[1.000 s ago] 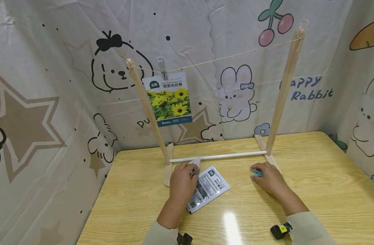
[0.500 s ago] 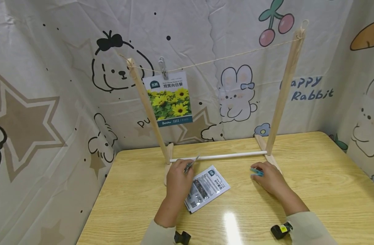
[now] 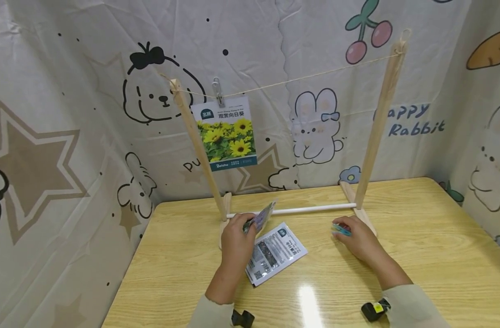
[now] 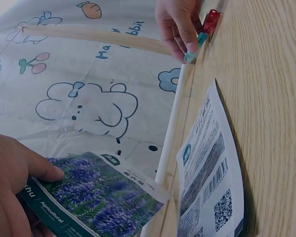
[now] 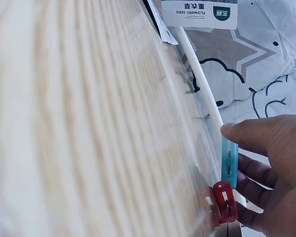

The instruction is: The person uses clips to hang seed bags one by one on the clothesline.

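My left hand point(image 3: 238, 239) grips a seed packet point(image 4: 101, 190) near its lower end, thumb across its purple-flower front. In the head view that packet stands tilted above the table, close to the white crossbar. Beside and partly under this hand lie stacked seed packets point(image 3: 278, 253), the top one with its printed back up. My right hand point(image 3: 358, 238) pinches a light-blue clothespin point(image 5: 229, 160) between thumb and fingers, low over the table by the right post. A red clothespin point(image 5: 226, 202) is at the fingers of that hand, and the hand hides it in the head view.
A wooden frame has a left post point(image 3: 198, 148), a right post point(image 3: 381, 127) and a white crossbar point(image 3: 311, 209). From the string point(image 3: 299, 79) between the posts hangs a sunflower seed packet point(image 3: 229, 139), held by a clear clip point(image 3: 218, 92). A printed cloth point(image 3: 270, 41) stands behind.
My left hand has shifted slightly left, away from the stacked packets, and turned its packet so the purple-flower front shows. My right hand has hardly moved.
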A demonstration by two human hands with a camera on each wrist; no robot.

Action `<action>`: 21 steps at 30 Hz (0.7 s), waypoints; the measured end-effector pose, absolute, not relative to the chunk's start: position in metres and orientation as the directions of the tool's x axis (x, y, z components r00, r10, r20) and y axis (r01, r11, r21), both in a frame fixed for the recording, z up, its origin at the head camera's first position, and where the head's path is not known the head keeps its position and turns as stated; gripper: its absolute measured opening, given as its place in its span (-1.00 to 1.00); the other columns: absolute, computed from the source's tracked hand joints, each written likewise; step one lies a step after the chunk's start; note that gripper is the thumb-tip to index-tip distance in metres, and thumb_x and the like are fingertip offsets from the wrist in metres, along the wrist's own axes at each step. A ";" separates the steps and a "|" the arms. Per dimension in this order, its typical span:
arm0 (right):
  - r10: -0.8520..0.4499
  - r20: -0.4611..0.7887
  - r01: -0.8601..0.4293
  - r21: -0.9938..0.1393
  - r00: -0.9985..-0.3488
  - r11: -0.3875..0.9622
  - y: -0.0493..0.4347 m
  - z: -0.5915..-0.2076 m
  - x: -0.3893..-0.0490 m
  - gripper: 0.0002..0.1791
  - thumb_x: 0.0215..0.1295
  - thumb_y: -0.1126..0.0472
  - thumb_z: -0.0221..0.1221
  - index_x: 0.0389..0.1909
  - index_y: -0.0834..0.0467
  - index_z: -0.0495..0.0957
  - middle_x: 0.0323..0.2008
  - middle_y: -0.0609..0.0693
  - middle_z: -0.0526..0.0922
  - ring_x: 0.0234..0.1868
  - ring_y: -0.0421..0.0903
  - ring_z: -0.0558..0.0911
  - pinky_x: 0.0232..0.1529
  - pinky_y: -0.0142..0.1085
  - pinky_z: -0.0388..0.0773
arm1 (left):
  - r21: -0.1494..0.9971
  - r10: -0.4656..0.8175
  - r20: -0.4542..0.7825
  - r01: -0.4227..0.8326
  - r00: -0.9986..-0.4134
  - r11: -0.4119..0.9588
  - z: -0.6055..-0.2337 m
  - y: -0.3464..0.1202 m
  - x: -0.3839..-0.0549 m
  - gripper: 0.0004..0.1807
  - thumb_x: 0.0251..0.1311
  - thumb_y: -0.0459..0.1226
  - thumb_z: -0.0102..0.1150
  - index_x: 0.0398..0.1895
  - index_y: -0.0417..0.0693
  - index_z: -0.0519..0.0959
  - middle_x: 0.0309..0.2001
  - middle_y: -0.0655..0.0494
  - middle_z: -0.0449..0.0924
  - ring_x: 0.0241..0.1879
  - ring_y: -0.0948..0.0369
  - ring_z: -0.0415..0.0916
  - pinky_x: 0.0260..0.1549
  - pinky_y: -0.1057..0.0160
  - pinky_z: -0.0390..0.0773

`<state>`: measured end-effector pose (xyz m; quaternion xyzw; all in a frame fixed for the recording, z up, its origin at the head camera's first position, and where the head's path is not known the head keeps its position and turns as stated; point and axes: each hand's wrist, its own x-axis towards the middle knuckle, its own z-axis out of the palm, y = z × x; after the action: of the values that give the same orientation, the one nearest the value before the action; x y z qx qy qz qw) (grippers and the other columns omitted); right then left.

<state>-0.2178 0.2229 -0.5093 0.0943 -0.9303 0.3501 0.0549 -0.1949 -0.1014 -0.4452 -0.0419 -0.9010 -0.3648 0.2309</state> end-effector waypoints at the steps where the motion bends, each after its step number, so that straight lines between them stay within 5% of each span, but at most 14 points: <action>1: -0.138 0.172 -0.218 -0.644 -0.975 0.734 0.222 -0.509 -0.218 -0.63 0.32 0.25 0.30 0.12 0.26 0.58 -0.07 0.18 0.61 -0.06 0.09 0.61 0.00 0.02 0.56 | 0.639 -0.095 0.445 0.241 -0.891 0.731 -0.446 -0.102 -0.195 -0.78 0.21 -0.35 0.36 -0.09 -0.01 0.73 -0.11 0.11 0.74 -0.05 0.12 0.70 -0.05 0.05 0.66; 21: -0.107 0.240 -0.242 -0.654 -0.965 0.717 0.216 -0.507 -0.216 -0.63 0.42 0.17 0.24 0.14 0.27 0.55 -0.07 0.16 0.64 -0.05 0.10 0.63 0.00 0.04 0.61 | 0.676 -0.103 0.313 0.145 -0.944 0.723 -0.450 -0.103 -0.196 -0.75 0.17 -0.37 0.27 -0.08 0.00 0.68 -0.09 0.09 0.73 -0.19 0.18 0.64 -0.23 0.14 0.64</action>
<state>-0.2161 0.2165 -0.5074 0.0946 -0.9220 0.3640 0.0925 -0.1963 -0.1028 -0.4502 -0.0115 -0.9130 -0.3722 0.1666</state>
